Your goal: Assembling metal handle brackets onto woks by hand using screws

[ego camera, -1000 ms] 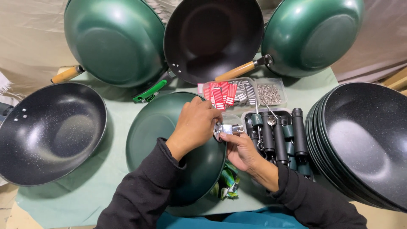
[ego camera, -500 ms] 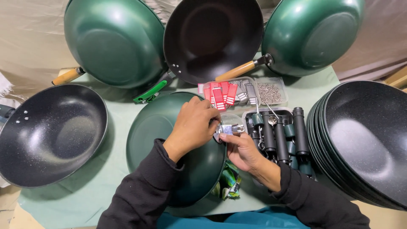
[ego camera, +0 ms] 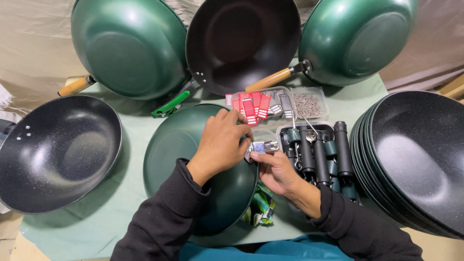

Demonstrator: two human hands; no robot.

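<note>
Both hands met over the upturned wok [ego camera: 193,159], left hand [ego camera: 220,145] and right hand [ego camera: 273,170] pinching a small bracket [ego camera: 263,146] between their fingers, steadying it at the rim.

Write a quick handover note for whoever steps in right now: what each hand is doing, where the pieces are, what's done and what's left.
Left hand: rests on the upturned green wok, fingertips at a small metal bracket by its rim.
Right hand: pinches that bracket from below.
Parts: dark handles in a tray right of the hands; red tags and small screws in clear trays behind.
Done: finished woks with wooden handles stand at the back.
Left: this wok has no handle showing yet; a stack of bare woks waits at right.
</note>
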